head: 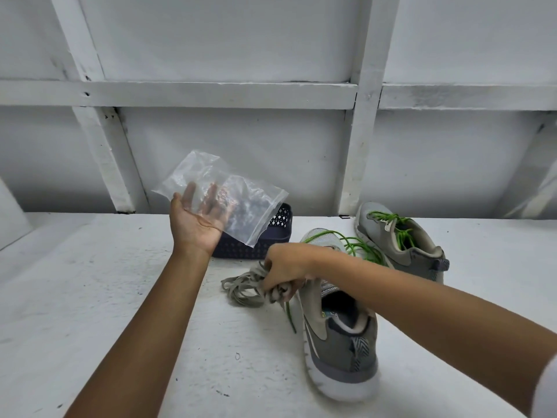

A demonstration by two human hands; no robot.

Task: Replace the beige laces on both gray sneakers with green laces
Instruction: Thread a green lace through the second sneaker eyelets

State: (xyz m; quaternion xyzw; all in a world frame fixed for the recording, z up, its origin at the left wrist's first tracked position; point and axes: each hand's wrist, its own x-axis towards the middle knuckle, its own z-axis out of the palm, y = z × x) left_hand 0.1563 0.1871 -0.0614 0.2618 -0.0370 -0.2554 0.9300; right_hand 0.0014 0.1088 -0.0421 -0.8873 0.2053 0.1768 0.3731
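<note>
Two gray sneakers stand on the white surface. The near sneaker (340, 336) has loose green laces (355, 245) trailing over its toe. The far sneaker (404, 239) at the back right is laced in green. My right hand (286, 271) is closed on a bundle of beige laces (244, 289), whose loops rest on the surface left of the near sneaker. Above the surface, my left hand (197, 220) is raised palm up and holds an empty clear zip bag (223, 200) with its fingers behind the plastic.
A dark blue lattice basket (271, 236) sits behind the hands, partly hidden by the bag. A white framed wall (241, 95) rises right behind the surface.
</note>
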